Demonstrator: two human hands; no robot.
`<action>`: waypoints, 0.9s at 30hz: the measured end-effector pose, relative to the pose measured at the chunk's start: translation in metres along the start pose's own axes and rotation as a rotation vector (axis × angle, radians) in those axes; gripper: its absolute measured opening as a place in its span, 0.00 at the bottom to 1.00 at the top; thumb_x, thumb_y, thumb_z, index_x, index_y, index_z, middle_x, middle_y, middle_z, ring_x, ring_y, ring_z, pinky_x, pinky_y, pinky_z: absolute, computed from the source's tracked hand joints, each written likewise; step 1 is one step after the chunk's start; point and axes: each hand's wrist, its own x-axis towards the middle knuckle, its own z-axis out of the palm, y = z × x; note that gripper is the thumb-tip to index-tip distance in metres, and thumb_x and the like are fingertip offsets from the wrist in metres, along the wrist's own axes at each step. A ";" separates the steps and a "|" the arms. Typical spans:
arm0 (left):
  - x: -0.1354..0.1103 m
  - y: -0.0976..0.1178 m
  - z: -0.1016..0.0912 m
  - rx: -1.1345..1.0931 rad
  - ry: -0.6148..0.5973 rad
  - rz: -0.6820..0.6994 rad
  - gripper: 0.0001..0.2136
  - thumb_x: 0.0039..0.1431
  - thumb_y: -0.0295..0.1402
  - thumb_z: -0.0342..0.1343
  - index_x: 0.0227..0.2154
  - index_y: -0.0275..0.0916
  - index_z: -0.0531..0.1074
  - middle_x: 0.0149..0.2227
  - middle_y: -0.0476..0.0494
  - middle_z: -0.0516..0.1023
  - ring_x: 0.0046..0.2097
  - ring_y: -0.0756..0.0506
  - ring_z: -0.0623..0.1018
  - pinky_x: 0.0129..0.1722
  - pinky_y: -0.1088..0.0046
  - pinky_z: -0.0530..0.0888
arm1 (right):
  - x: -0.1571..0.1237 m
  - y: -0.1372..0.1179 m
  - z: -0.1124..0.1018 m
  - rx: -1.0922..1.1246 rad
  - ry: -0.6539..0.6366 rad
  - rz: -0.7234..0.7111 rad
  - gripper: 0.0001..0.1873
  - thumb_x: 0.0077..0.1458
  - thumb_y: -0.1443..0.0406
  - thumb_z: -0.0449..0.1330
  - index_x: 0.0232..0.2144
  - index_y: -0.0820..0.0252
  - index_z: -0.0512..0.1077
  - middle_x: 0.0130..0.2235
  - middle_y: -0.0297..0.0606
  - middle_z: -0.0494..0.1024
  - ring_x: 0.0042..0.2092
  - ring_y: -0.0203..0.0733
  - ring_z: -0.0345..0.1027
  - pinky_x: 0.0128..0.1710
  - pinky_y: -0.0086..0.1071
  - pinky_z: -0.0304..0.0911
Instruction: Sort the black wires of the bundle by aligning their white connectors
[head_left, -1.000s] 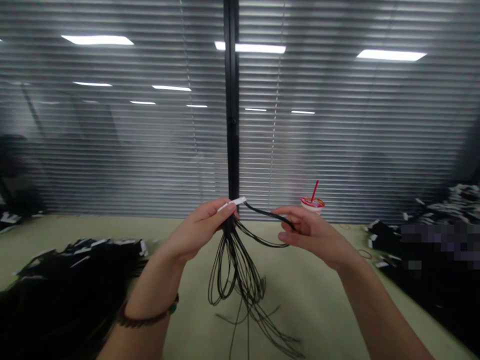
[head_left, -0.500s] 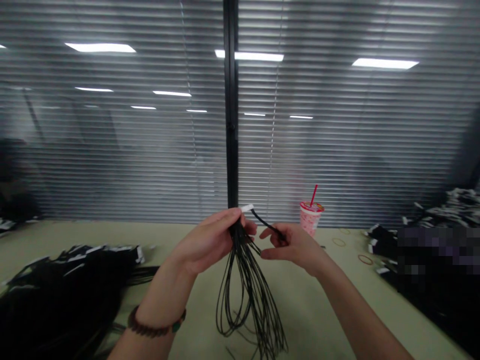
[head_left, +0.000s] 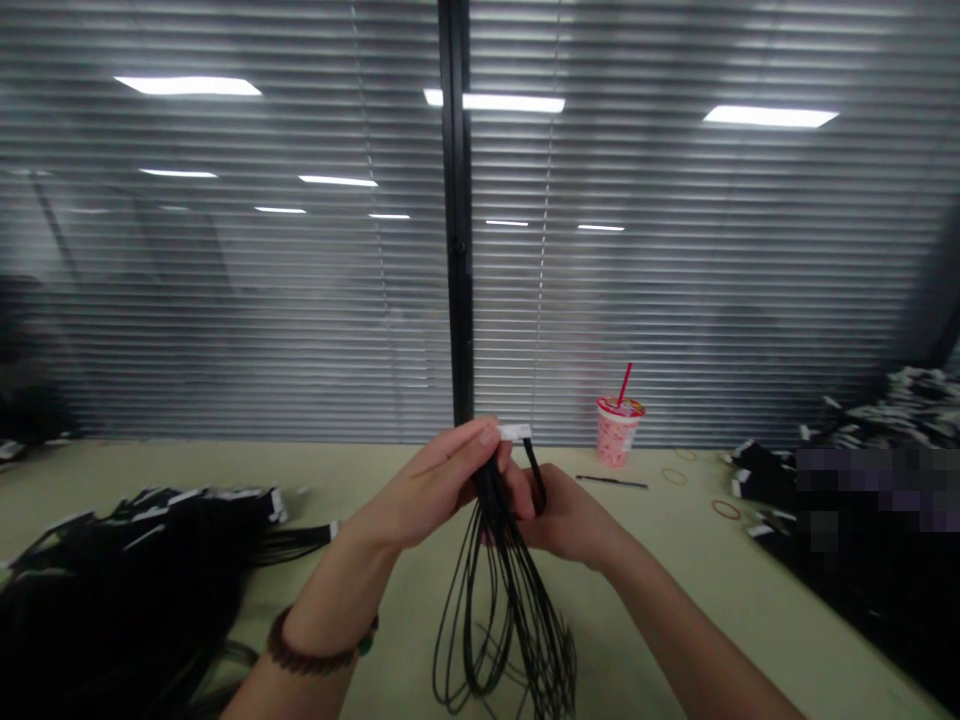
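A bundle of thin black cables [head_left: 517,580] hangs in a long loop between my hands, its loose ends fanning out toward the table. My left hand [head_left: 442,475] is closed round the top of the bundle. From its fingertips a white connector [head_left: 515,432] sticks out to the right, and a thicker black cable stretch [head_left: 533,465] bends down from it. My right hand [head_left: 564,517] is close against the bundle, closed at that cable stretch; its fingertips are partly hidden behind the cables and my left fingers.
Dark cable piles with white connectors lie at the left [head_left: 142,590] and right [head_left: 862,590]. Behind my right hand are a pink cup [head_left: 616,440] with a red straw, a thin dark tool [head_left: 611,482] and several rubber bands [head_left: 726,510]. Window blinds [head_left: 675,300] rise behind the table.
My right hand has moved left and down to the bundle, bringing the cable stretch with it. That stretch now bends down from the connector instead of reaching out to the right.
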 end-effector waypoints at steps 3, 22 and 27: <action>-0.001 0.000 0.000 0.060 0.019 0.019 0.12 0.60 0.40 0.40 0.26 0.38 0.59 0.24 0.46 0.74 0.25 0.50 0.72 0.26 0.74 0.68 | -0.001 -0.003 0.000 0.027 -0.011 -0.005 0.08 0.36 0.69 0.63 0.22 0.65 0.67 0.24 0.32 0.69 0.26 0.30 0.60 0.26 0.24 0.56; 0.011 -0.007 0.008 0.121 0.442 0.015 0.14 0.56 0.43 0.45 0.24 0.37 0.62 0.24 0.52 0.62 0.26 0.53 0.63 0.24 0.79 0.60 | -0.025 -0.043 0.010 -0.718 0.455 -0.392 0.12 0.45 0.58 0.62 0.29 0.60 0.68 0.29 0.33 0.71 0.31 0.34 0.62 0.31 0.28 0.56; 0.011 -0.009 0.013 -0.117 0.360 -0.134 0.12 0.54 0.43 0.47 0.27 0.38 0.63 0.25 0.52 0.63 0.24 0.54 0.64 0.20 0.81 0.60 | -0.022 -0.039 0.006 -0.737 0.404 -0.347 0.09 0.52 0.60 0.56 0.25 0.61 0.66 0.25 0.31 0.70 0.26 0.30 0.60 0.25 0.25 0.52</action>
